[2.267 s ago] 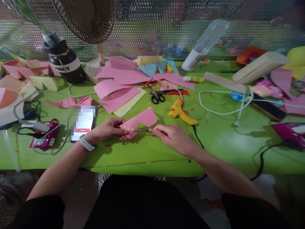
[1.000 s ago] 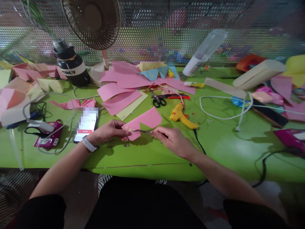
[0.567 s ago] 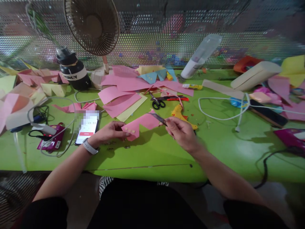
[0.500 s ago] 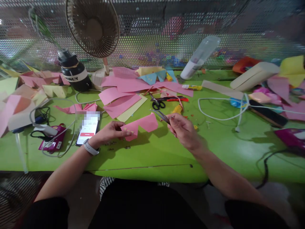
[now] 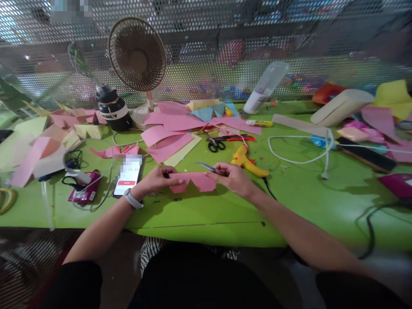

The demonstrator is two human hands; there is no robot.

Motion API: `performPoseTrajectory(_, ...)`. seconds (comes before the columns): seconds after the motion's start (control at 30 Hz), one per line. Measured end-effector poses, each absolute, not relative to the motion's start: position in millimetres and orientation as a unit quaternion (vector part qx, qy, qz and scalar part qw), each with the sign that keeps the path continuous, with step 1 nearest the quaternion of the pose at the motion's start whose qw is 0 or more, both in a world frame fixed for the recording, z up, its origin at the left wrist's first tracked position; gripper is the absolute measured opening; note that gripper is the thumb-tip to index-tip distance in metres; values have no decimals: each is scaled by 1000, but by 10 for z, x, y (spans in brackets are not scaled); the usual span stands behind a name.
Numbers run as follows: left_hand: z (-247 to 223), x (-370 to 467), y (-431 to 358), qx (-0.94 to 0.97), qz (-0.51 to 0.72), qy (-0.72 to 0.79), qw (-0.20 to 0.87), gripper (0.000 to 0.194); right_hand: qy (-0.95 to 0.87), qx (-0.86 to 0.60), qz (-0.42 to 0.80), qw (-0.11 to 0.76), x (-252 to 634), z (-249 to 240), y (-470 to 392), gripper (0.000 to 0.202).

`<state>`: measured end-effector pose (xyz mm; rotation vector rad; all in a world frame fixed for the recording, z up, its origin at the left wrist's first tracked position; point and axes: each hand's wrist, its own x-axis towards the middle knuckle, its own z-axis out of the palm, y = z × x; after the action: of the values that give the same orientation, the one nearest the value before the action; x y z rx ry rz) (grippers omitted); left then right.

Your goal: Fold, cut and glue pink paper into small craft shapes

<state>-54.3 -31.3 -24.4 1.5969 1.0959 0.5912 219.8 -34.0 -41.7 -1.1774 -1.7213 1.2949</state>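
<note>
A folded piece of pink paper (image 5: 206, 183) with a V-shaped notch in its lower edge is stretched between my two hands, just above the green table. My left hand (image 5: 157, 179), with a pale watch on the wrist, pinches the paper's left end between thumb and fingers. At the right end, my right hand (image 5: 233, 179) is closed around slim metal tweezers (image 5: 207, 166), their tips pointing left above the paper. The thumb of that hand also touches the paper's top right corner. Beyond it lie a yellow glue gun (image 5: 247, 162) and black-handled scissors (image 5: 216, 146).
Left of my hands lie a phone (image 5: 128, 176) and a purple power strip (image 5: 86, 189) with cables. Behind are pink sheets (image 5: 174, 148), a black bottle (image 5: 114, 113) and a fan (image 5: 137, 56). A white cable (image 5: 289, 162) loops on the right.
My right hand has moved left to the paper and now touches its right end. The paper has turned more level. The view has shifted, and the glue gun shows more fully.
</note>
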Motion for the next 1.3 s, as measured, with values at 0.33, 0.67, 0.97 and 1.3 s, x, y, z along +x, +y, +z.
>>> performPoseTrajectory(0.33,-89,-667,-334,661,326,505,449,71,-718,-444,441,304,2242,-436,-331,34)
performPoseTrajectory(0.67,-252,-571,-279,644,470,493,348,56,-733,-461,404,295,2232,-466,-312,41)
performPoseTrajectory(0.97,-138,-653,-238,617,580,448,286,36,-659,-456,427,418,2331,-479,-203,47)
performPoseTrajectory(1.3,453,-1213,-161,414,752,409,311,12,-686,-484,384,384,2329,-383,-147,49)
